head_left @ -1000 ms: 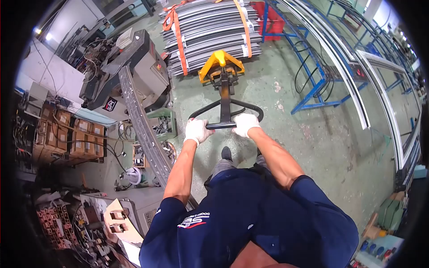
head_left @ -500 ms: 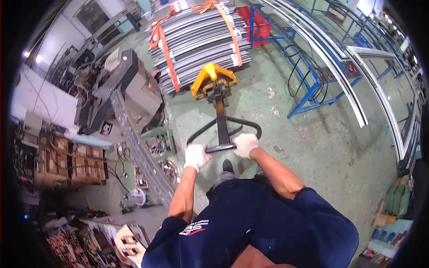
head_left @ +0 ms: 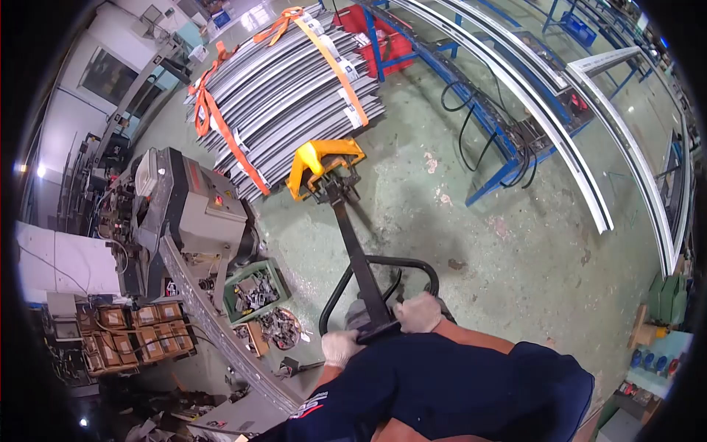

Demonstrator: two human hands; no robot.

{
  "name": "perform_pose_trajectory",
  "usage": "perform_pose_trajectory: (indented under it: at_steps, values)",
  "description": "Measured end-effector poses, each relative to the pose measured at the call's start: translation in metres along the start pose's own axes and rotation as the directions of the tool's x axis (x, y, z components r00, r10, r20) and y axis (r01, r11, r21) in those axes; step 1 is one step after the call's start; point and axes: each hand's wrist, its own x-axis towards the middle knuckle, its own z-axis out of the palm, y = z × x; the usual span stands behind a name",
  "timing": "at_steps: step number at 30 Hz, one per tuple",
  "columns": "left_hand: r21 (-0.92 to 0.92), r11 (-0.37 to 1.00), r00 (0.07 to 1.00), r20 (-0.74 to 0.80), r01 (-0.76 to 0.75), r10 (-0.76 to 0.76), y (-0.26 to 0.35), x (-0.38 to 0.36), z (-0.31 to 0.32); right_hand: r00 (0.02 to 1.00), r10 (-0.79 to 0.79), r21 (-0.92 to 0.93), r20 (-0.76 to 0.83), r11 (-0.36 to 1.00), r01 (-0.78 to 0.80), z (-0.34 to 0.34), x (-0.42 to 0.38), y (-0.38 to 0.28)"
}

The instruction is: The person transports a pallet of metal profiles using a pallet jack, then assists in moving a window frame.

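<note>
Both my hands wear white gloves and are closed on the black loop handle of a yellow pallet jack. My left hand wraps the left end of the handle's crossbar. At its right end, my right hand grips close to the centre shaft. The crossbar is near my body, and the shaft slopes away to the jack. Behind the jack lies a wide stack of grey metal profiles, bound by orange straps. The forks cannot be seen beneath the stack.
On the left stand a grey machine with a long rail, a green bin of metal parts and cardboard boxes. To the right, a blue frame stand bears long white profiles. A red crate sits behind.
The handle and my hands are closer to my body, lower in view. My view has turned, so the jack and strapped stack appear further left. Both hands keep their grip.
</note>
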Motion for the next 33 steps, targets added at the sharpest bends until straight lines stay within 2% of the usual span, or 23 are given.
perform_pose_trajectory:
  at_steps: [2, 3, 6, 7, 10, 11, 12, 13, 14, 15, 16, 17, 19, 20, 21, 22, 24, 27, 30, 31, 33]
  values:
    - [-0.004, 0.998, 0.990, -0.133, -0.056, 0.055, -0.011, 0.008, 0.000, 0.994, -0.045, 0.019, -0.104, 0.999, 0.047, -0.001, 0.012, 0.008]
    - [0.023, 0.994, 0.982, -0.152, -0.105, 0.107, -0.014, 0.011, -0.005, 0.986, -0.066, 0.022, -0.154, 0.997, 0.071, -0.001, 0.016, 0.010]
    - [-0.047, 0.995, 0.974, -0.214, -0.091, 0.079, -0.008, 0.019, -0.013, 0.986, -0.075, 0.033, -0.146, 0.996, 0.081, -0.005, 0.023, 0.016]
    - [-0.060, 0.995, 0.974, -0.218, -0.082, 0.067, -0.008, 0.022, -0.012, 0.990, -0.104, 0.073, -0.092, 0.991, 0.111, -0.001, 0.024, 0.022]
    - [-0.110, 0.990, 0.988, -0.137, -0.087, 0.071, -0.003, 0.032, -0.033, 0.989, -0.098, 0.098, -0.109, 0.989, 0.108, -0.001, 0.029, 0.025]
    - [-0.094, 0.991, 0.976, -0.205, -0.093, 0.072, -0.017, 0.033, -0.024, 0.985, -0.097, 0.073, -0.140, 0.991, 0.108, -0.016, 0.037, 0.020]
    - [0.084, 0.981, 0.934, -0.300, -0.177, 0.194, -0.028, 0.042, -0.034, 0.952, -0.156, -0.029, -0.263, 0.988, 0.154, -0.013, 0.049, 0.017]
    - [0.062, 0.992, 0.948, -0.295, -0.110, 0.124, -0.022, 0.054, -0.070, 0.900, -0.201, -0.067, -0.386, 0.980, 0.190, -0.032, 0.068, 0.015]
    - [0.045, 0.995, 0.935, -0.341, -0.083, 0.094, -0.022, 0.067, -0.107, 0.841, -0.219, -0.018, -0.495, 0.970, 0.241, -0.041, 0.095, 0.014]
    - [0.072, 0.993, 0.865, -0.487, -0.096, 0.120, -0.022, 0.087, -0.141, 0.831, -0.228, -0.044, -0.507, 0.970, 0.240, -0.067, 0.125, 0.015]
    - [0.040, 0.999, 0.822, -0.570, 0.021, 0.005, -0.026, 0.108, -0.168, 0.821, -0.238, -0.069, -0.519, 0.969, 0.237, -0.092, 0.155, 0.016]
    - [-0.022, 0.998, 0.742, -0.668, 0.054, -0.055, -0.037, 0.132, -0.191, 0.605, -0.279, -0.102, -0.746, 0.945, 0.311, -0.120, 0.187, 0.023]
    - [-0.065, 0.991, 0.689, -0.713, 0.117, -0.128, -0.067, 0.178, -0.234, 0.650, -0.281, -0.145, -0.706, 0.956, 0.255, -0.147, 0.262, 0.033]
    - [-0.154, 0.982, 0.678, -0.711, 0.108, -0.186, -0.073, 0.200, -0.256, 0.671, -0.281, -0.169, -0.686, 0.959, 0.229, -0.160, 0.299, 0.038]
    - [-0.100, 0.995, 0.612, -0.785, 0.026, -0.095, -0.091, 0.226, -0.270, 0.689, -0.252, -0.139, -0.680, 0.966, 0.217, -0.177, 0.328, 0.041]
    - [-0.085, 0.996, 0.579, -0.811, 0.021, -0.081, -0.107, 0.250, -0.285, 0.727, -0.208, -0.121, -0.654, 0.978, 0.171, -0.196, 0.353, 0.040]
    - [-0.116, 0.993, 0.555, -0.823, 0.037, -0.117, -0.140, 0.294, -0.312, 0.734, -0.183, -0.125, -0.654, 0.983, 0.134, -0.219, 0.405, 0.045]
    - [-0.270, 0.963, 0.546, -0.802, 0.030, -0.242, -0.179, 0.354, -0.348, 0.675, -0.133, -0.204, -0.726, 0.979, -0.027, -0.237, 0.474, 0.055]
    - [-0.216, 0.976, 0.520, -0.837, -0.021, -0.174, -0.213, 0.406, -0.375, 0.742, 0.022, -0.123, -0.670, 0.982, -0.140, -0.259, 0.536, 0.061]
    - [-0.202, 0.979, 0.530, -0.831, -0.007, -0.168, -0.225, 0.420, -0.385, 0.763, 0.049, -0.072, -0.645, 0.990, -0.124, -0.266, 0.558, 0.069]
    - [-0.195, 0.981, 0.520, -0.838, -0.007, -0.162, -0.248, 0.450, -0.400, 0.745, 0.107, 0.050, -0.658, 0.994, -0.098, -0.279, 0.586, 0.085]
